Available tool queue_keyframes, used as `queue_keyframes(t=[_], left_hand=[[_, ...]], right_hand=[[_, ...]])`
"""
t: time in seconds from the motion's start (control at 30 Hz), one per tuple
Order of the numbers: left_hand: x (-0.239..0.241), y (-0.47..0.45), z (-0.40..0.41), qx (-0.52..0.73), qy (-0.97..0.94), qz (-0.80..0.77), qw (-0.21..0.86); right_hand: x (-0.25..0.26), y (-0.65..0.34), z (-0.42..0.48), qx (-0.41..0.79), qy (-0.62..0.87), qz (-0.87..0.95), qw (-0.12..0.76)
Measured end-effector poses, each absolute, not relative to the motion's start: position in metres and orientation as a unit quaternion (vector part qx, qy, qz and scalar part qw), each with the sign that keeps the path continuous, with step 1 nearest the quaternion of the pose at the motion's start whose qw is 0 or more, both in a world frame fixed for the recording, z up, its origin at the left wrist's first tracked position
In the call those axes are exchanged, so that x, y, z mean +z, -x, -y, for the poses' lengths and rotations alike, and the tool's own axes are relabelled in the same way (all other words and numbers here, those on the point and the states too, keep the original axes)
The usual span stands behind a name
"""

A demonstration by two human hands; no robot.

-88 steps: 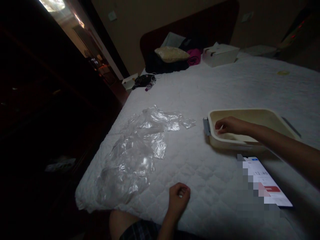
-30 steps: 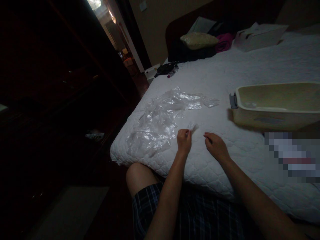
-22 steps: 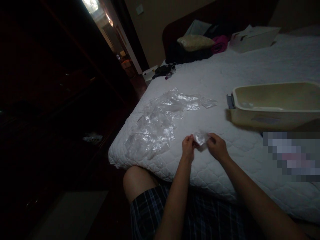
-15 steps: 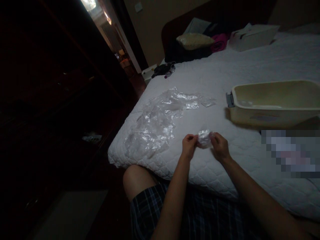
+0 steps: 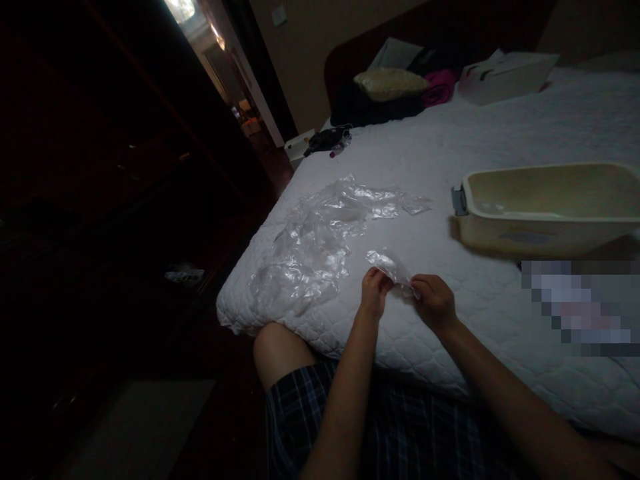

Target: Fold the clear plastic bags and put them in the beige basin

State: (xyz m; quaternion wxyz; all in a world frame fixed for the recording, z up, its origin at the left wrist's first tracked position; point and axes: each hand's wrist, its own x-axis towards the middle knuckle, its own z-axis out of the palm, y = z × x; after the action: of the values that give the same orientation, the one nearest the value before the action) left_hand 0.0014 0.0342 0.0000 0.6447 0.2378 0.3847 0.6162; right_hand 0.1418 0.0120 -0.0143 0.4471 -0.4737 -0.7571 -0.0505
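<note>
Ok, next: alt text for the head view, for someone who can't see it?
In a dim room, a person's left hand and right hand pinch a small clear plastic bag over a white quilted bed. A heap of clear plastic lies to the left, a cream tub to the right.

A dim bedroom: quilted white bed, dark headboard, pillow.

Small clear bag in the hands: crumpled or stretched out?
Stretched out: the small clear bag is pulled between left hand and right hand; mouth open or sealed, cannot tell.
</note>
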Motion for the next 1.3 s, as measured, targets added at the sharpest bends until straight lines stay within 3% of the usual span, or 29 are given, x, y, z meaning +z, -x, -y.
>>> queue_keyframes(t=[0.17, 0.67, 0.83, 1.3], left_hand=[[-0.007, -0.005, -0.036, 0.606, -0.271, -0.406, 0.628], [-0.005, -0.002, -0.037, 0.627, -0.228, -0.409, 0.622], [-0.006, -0.005, -0.035, 0.64, -0.252, -0.362, 0.629], [-0.013, -0.004, -0.034, 0.611, -0.337, -0.413, 0.585]], right_hand=[[-0.013, -0.142, -0.015, -0.05, 0.485, 0.763, 0.425], [-0.014, -0.151, -0.023, 0.136, 0.513, 0.613, 0.585], [-0.012, -0.149, -0.018, 0.113, 0.485, 0.681, 0.537], [-0.004, -0.138, -0.014, 0.035, 0.464, 0.776, 0.427]])
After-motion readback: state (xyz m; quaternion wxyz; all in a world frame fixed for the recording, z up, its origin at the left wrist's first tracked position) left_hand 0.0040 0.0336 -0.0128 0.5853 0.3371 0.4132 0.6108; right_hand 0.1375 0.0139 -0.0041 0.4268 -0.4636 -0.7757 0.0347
